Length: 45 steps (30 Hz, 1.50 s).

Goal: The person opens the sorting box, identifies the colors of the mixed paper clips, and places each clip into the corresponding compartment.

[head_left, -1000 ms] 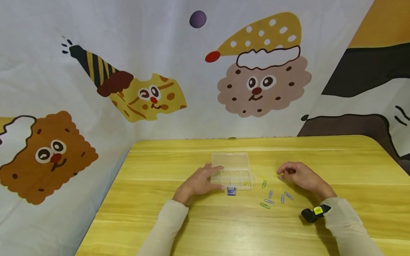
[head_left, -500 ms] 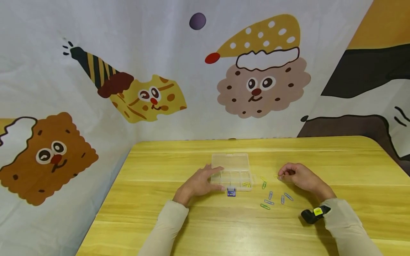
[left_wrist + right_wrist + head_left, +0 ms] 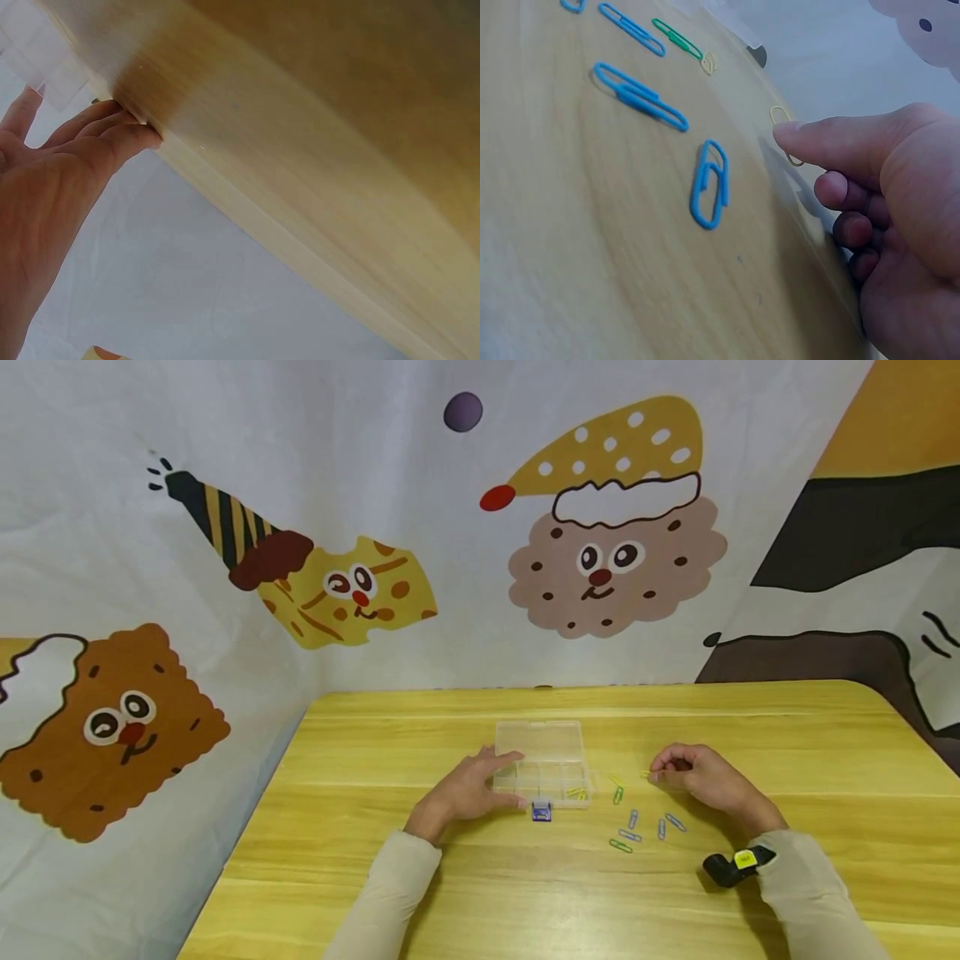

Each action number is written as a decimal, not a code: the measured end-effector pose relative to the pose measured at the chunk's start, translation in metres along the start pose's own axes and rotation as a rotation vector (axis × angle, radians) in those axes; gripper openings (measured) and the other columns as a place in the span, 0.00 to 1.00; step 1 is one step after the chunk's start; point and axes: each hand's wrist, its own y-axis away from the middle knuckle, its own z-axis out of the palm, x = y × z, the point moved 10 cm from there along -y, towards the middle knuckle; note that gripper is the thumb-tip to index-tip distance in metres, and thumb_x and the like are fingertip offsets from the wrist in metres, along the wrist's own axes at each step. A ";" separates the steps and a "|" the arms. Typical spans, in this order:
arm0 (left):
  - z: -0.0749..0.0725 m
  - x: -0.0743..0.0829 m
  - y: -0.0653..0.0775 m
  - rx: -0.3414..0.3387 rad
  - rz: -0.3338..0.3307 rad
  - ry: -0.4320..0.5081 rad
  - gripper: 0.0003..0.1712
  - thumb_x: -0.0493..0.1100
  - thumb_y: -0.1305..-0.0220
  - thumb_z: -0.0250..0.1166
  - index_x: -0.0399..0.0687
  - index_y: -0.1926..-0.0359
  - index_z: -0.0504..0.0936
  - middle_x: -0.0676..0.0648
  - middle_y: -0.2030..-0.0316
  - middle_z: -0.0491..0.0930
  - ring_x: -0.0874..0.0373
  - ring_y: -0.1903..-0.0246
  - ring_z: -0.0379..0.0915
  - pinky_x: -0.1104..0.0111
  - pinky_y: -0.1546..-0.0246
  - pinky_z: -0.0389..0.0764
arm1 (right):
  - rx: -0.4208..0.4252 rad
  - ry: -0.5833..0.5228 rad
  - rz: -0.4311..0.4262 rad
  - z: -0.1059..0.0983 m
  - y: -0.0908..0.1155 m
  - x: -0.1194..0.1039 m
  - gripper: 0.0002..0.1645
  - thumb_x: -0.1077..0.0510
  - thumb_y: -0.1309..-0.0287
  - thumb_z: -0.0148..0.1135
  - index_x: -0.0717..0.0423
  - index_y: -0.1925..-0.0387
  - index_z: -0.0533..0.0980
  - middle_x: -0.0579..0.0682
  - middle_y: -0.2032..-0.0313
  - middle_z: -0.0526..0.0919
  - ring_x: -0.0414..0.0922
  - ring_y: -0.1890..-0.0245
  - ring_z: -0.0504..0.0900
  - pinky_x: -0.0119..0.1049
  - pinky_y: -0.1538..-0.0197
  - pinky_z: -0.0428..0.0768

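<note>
Where fingers [image 3: 853, 230] curl, the right hand [image 3: 701, 772] pinches a paperclip [image 3: 779, 109] (yellow).

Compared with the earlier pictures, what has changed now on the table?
Nothing has clearly moved, been taken or let go. The right hand still pinches the yellow paperclip; the left hand stays at the clear box, and the loose clips lie as before.

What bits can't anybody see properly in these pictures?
Head view: part of the plastic box's left side, behind the left hand.
Head view: any writing on the blue tab, too small.
Left wrist view: the box, cut off by the picture's edge.
Right wrist view: part of the yellow clip, behind the right hand; one blue clip, cut off at the top.
</note>
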 end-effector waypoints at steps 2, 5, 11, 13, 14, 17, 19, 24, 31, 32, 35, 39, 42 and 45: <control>0.000 0.000 0.000 0.001 0.006 -0.003 0.44 0.62 0.41 0.70 0.66 0.26 0.64 0.45 0.24 0.53 0.48 0.23 0.39 0.46 0.28 0.52 | 0.002 -0.011 -0.007 0.001 0.000 -0.001 0.07 0.58 0.37 0.66 0.59 0.62 0.80 0.52 0.66 0.78 0.40 0.67 0.71 0.30 0.65 0.71; -0.001 0.000 0.001 0.002 0.009 -0.005 0.44 0.62 0.41 0.70 0.66 0.26 0.63 0.45 0.24 0.53 0.47 0.23 0.39 0.45 0.28 0.52 | 0.007 -0.022 -0.010 0.001 0.000 -0.002 0.08 0.57 0.37 0.67 0.59 0.63 0.81 0.52 0.66 0.78 0.40 0.68 0.70 0.29 0.66 0.71; -0.002 0.000 0.001 0.008 0.015 0.004 0.44 0.61 0.41 0.70 0.65 0.26 0.64 0.46 0.24 0.54 0.47 0.23 0.39 0.44 0.28 0.52 | 0.042 -0.018 -0.010 0.000 0.001 -0.002 0.08 0.56 0.37 0.66 0.59 0.62 0.81 0.52 0.67 0.78 0.39 0.68 0.71 0.29 0.67 0.71; -0.002 0.001 0.001 0.008 0.020 0.004 0.43 0.62 0.41 0.70 0.65 0.26 0.64 0.47 0.25 0.55 0.48 0.23 0.39 0.45 0.28 0.53 | 0.061 -0.023 0.000 -0.002 0.001 -0.001 0.09 0.56 0.37 0.66 0.59 0.61 0.81 0.52 0.67 0.78 0.39 0.68 0.71 0.30 0.68 0.71; -0.002 0.001 0.001 0.009 0.021 0.004 0.43 0.62 0.41 0.69 0.65 0.26 0.64 0.48 0.25 0.56 0.48 0.23 0.39 0.44 0.28 0.52 | 0.071 -0.026 0.005 -0.003 0.002 0.000 0.10 0.56 0.37 0.66 0.59 0.61 0.81 0.52 0.67 0.78 0.39 0.69 0.71 0.30 0.68 0.71; -0.001 0.001 0.001 0.005 0.020 0.002 0.43 0.62 0.41 0.69 0.65 0.26 0.64 0.48 0.24 0.55 0.48 0.23 0.39 0.45 0.28 0.51 | 0.088 -0.037 0.021 -0.005 0.003 0.001 0.12 0.54 0.37 0.66 0.60 0.60 0.80 0.51 0.68 0.77 0.39 0.69 0.70 0.30 0.70 0.69; 0.000 0.002 0.001 0.006 0.021 0.003 0.44 0.62 0.41 0.69 0.65 0.26 0.64 0.46 0.24 0.54 0.48 0.23 0.39 0.45 0.28 0.51 | 0.092 -0.045 0.033 -0.006 0.003 0.002 0.13 0.54 0.37 0.67 0.60 0.60 0.80 0.51 0.68 0.76 0.39 0.70 0.69 0.31 0.71 0.69; 0.000 0.002 0.001 0.005 0.010 0.011 0.44 0.61 0.41 0.70 0.65 0.26 0.64 0.43 0.24 0.52 0.47 0.23 0.39 0.45 0.28 0.51 | 0.096 -0.049 0.060 -0.006 0.004 0.001 0.14 0.53 0.37 0.67 0.60 0.60 0.80 0.51 0.68 0.75 0.41 0.70 0.70 0.32 0.72 0.69; -0.001 0.001 0.002 0.010 0.009 0.000 0.43 0.62 0.40 0.69 0.66 0.26 0.64 0.42 0.24 0.52 0.45 0.24 0.41 0.44 0.28 0.53 | 0.090 -0.014 0.035 -0.006 0.002 -0.006 0.09 0.57 0.36 0.65 0.60 0.61 0.80 0.52 0.68 0.76 0.41 0.71 0.70 0.32 0.72 0.70; -0.001 0.001 0.002 0.011 0.009 -0.003 0.43 0.62 0.40 0.69 0.66 0.26 0.64 0.41 0.24 0.51 0.44 0.24 0.42 0.44 0.29 0.54 | 0.092 -0.010 0.033 -0.006 0.002 -0.007 0.08 0.58 0.36 0.65 0.60 0.61 0.80 0.52 0.68 0.76 0.41 0.71 0.70 0.32 0.72 0.70; -0.002 0.001 0.003 0.017 0.012 -0.018 0.42 0.62 0.40 0.69 0.66 0.26 0.64 0.38 0.24 0.51 0.41 0.25 0.46 0.44 0.30 0.58 | 0.095 -0.001 0.021 -0.007 0.003 -0.011 0.06 0.60 0.36 0.64 0.60 0.62 0.80 0.52 0.68 0.77 0.41 0.70 0.70 0.32 0.71 0.70; -0.003 0.004 0.003 0.033 0.034 -0.065 0.42 0.63 0.40 0.68 0.64 0.27 0.65 0.37 0.26 0.55 0.39 0.27 0.50 0.43 0.32 0.59 | 0.096 0.011 0.000 -0.008 0.005 -0.020 0.05 0.61 0.35 0.63 0.60 0.62 0.80 0.52 0.67 0.78 0.41 0.69 0.70 0.31 0.70 0.71; -0.005 0.007 0.003 0.057 0.056 -0.129 0.42 0.64 0.41 0.68 0.64 0.27 0.66 0.38 0.29 0.60 0.40 0.30 0.54 0.42 0.34 0.58 | 0.099 0.028 -0.020 -0.007 0.004 -0.028 0.03 0.61 0.35 0.63 0.58 0.63 0.80 0.51 0.68 0.77 0.42 0.69 0.71 0.31 0.70 0.72; -0.006 0.006 0.002 0.073 0.060 -0.181 0.42 0.67 0.42 0.67 0.67 0.28 0.67 0.43 0.38 0.69 0.46 0.41 0.61 0.46 0.43 0.60 | 0.099 0.045 -0.050 -0.006 0.003 -0.039 0.02 0.61 0.36 0.63 0.57 0.64 0.81 0.51 0.68 0.77 0.42 0.68 0.71 0.32 0.70 0.72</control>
